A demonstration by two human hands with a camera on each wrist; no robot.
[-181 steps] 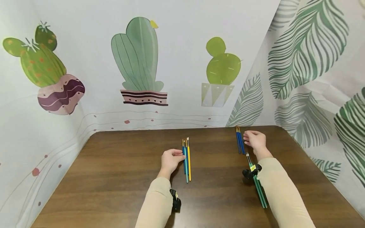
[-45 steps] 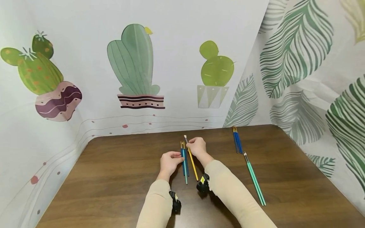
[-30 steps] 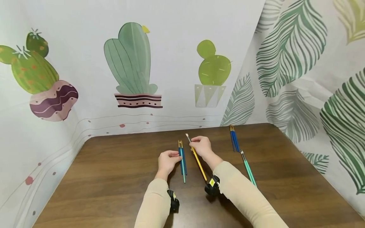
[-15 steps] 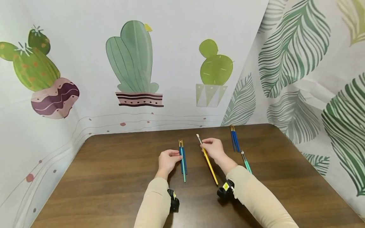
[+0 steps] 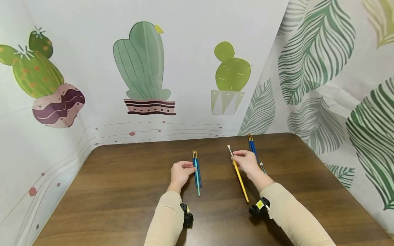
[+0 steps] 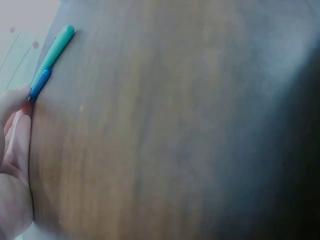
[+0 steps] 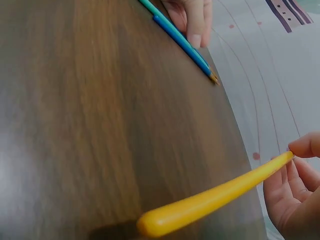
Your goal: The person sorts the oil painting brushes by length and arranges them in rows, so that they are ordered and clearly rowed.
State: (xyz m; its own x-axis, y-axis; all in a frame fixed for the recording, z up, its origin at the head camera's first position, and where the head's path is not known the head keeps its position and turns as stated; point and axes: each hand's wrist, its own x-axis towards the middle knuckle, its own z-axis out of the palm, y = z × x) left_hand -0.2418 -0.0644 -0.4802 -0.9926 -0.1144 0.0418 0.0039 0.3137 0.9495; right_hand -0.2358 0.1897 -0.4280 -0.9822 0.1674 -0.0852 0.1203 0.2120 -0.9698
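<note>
In the head view my right hand [image 5: 247, 164] pinches a yellow paintbrush [image 5: 240, 181] near its ferrule, between thumb and fingers. Its pale bristles point up and away, and its handle slants down to the right. The right wrist view shows the yellow handle [image 7: 215, 199] large, its rounded end toward the camera, casting a shadow on the wood. My left hand [image 5: 180, 173] pinches a small bunch of paintbrushes [image 5: 198, 181], blue ones and a teal one, around their upper handles. Their gold ferrules point to the back. In the left wrist view the teal handle end [image 6: 64, 37] sticks out beyond the fingers.
Blue paintbrushes [image 5: 253, 147] lie at the back right of the brown wooden table [image 5: 123, 191]. Just in front of them, the tips of green-handled brushes [image 5: 261, 166] show; my right arm hides the rest. A patterned cloth [image 5: 191, 68] hangs behind the table.
My right hand was by the right-hand brushes six seconds ago, then took the yellow paintbrush from beside the left bunch and carried it right. The left hand stays on its bunch.
</note>
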